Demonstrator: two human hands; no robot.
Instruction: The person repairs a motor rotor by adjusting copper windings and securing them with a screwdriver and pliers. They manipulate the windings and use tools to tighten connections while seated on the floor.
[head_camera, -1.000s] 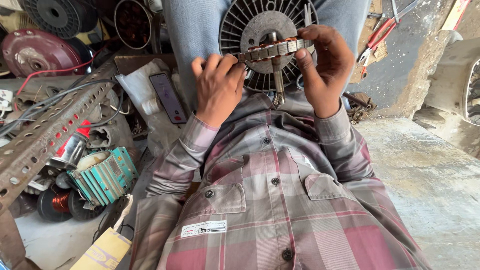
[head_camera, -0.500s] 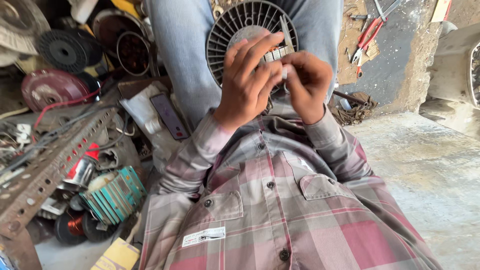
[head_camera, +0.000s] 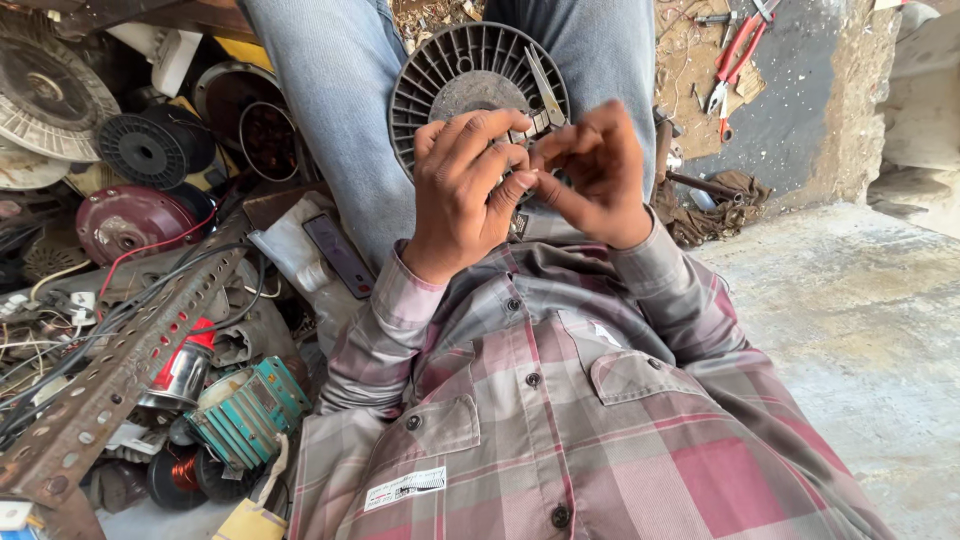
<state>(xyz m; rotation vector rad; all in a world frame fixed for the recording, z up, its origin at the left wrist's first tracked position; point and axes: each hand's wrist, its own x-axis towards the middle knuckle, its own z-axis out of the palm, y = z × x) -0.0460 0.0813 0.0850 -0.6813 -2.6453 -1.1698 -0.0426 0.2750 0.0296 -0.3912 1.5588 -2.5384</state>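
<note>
Both hands, left and right, close their fingers on a small metal part over a grey finned disc.

white rectangular label on plaid shirt

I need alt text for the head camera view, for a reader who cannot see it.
Both hands, left hand and right hand, meet over a round grey finned fan disc on the person's lap, pinching a small metal part. Motor parts, wire coils and a perforated metal angle bar lie at left.
</note>
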